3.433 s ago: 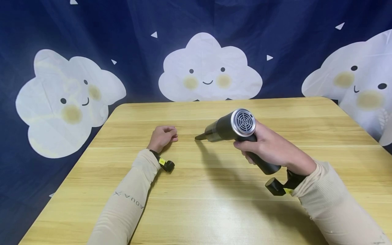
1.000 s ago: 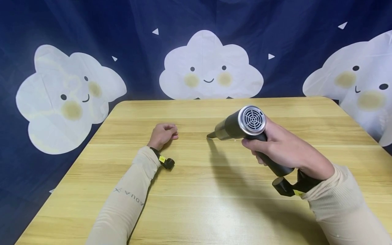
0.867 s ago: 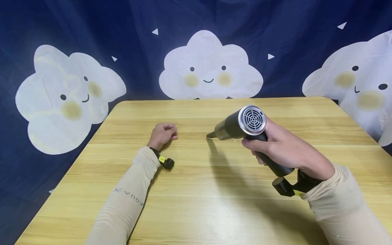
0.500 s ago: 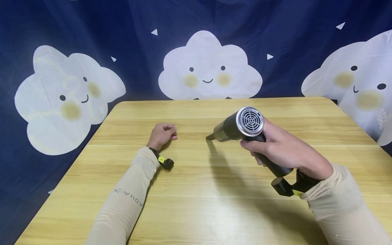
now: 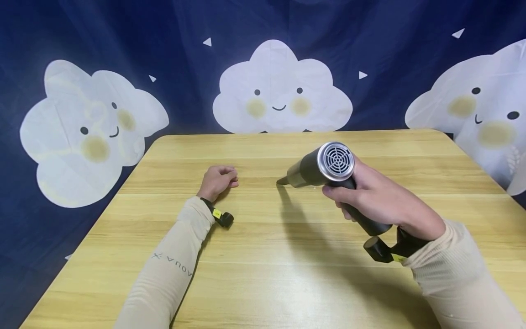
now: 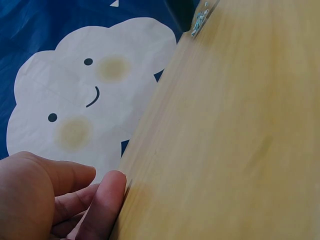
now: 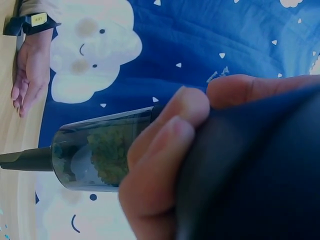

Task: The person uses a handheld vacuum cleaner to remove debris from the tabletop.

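My right hand (image 5: pixel 370 192) grips the black handle of a handheld vacuum cleaner (image 5: pixel 310 169), fingers curled round it. Its silver vented end faces me. The narrow dark nozzle (image 5: pixel 282 181) points left and down, its tip close over the wooden table (image 5: pixel 246 256). Through the clear dust cup (image 7: pixel 107 150) in the right wrist view, greenish-yellow matter shows. Small pale-blue scraps (image 6: pixel 199 22) appear by a dark shape at the top of the left wrist view. To the left, my left hand (image 5: pixel 218 183) rests on the table with loosely curled fingers, holding nothing.
Behind the table hangs a dark blue curtain (image 5: pixel 185 68) printed with white smiling clouds (image 5: pixel 283 73). A few tiny blue bits (image 7: pixel 6 232) show at the lower left of the right wrist view. Both wrists carry black camera bands.
Compared with over three seconds ago, my right hand and the vacuum cleaner are farther right. During the last second they have barely shifted. My left hand stays in place.
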`<state>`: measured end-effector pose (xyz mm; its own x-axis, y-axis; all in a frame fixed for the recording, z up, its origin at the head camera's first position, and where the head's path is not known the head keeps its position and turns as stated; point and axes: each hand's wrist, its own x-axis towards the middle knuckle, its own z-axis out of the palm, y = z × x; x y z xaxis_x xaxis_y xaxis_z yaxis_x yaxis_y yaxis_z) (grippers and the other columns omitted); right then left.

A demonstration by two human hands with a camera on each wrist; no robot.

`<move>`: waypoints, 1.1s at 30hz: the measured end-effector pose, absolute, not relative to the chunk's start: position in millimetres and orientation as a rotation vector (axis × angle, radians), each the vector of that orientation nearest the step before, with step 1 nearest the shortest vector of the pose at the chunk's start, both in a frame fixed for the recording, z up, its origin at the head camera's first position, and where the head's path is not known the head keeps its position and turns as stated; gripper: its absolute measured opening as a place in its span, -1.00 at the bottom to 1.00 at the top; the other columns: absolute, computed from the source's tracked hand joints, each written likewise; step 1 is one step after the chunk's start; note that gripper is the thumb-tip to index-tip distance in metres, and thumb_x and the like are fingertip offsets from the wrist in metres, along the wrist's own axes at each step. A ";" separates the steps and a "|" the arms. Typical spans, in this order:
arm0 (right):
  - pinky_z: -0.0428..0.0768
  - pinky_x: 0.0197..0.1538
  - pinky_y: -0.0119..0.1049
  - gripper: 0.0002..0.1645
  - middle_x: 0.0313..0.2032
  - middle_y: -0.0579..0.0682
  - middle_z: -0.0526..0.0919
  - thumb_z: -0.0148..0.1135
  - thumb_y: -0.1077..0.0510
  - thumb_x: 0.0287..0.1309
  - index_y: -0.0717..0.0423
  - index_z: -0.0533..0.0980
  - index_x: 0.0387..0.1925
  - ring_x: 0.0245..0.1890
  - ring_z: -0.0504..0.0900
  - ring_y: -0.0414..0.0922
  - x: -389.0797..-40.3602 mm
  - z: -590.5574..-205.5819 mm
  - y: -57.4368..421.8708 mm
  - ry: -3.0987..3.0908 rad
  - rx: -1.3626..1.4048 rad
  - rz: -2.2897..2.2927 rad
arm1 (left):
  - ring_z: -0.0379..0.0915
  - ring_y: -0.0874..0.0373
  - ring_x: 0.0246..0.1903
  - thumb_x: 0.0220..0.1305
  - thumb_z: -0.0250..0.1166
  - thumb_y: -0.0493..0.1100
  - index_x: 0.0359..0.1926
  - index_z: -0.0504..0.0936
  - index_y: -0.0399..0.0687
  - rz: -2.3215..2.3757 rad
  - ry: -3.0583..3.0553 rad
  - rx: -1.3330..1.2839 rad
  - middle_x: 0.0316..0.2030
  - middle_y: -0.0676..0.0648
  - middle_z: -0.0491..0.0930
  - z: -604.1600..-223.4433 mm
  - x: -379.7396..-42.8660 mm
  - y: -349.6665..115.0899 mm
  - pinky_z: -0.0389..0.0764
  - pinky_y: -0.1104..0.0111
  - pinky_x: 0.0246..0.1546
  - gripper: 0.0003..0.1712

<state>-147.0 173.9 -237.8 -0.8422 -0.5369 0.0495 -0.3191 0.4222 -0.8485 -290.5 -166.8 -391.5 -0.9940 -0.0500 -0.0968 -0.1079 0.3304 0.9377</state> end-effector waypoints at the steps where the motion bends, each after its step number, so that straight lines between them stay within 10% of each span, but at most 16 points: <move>1: 0.62 -0.62 -0.17 -0.50 -0.49 0.21 0.42 0.16 0.18 0.28 0.03 0.18 0.16 -0.65 0.49 0.00 -147.4 -237.8 173.8 2.452 -0.757 -1.385 | 0.60 0.17 -0.25 0.32 0.19 -0.23 -0.02 0.59 -0.34 1.781 2.523 -0.148 0.18 -0.11 0.48 -391.3 -290.5 -166.9 0.72 0.55 -0.30 -0.70; 33: 0.62 -0.61 -0.16 -0.51 -0.48 0.22 0.40 0.13 0.20 0.28 0.04 0.16 0.15 -0.64 0.48 0.02 -156.8 -240.2 174.8 2.475 -0.744 -1.393 | 0.61 0.14 -0.23 0.31 0.20 -0.23 -0.02 0.59 -0.35 1.779 2.532 -0.148 0.19 -0.13 0.47 -390.1 -289.5 -166.4 0.72 0.53 -0.28 -0.70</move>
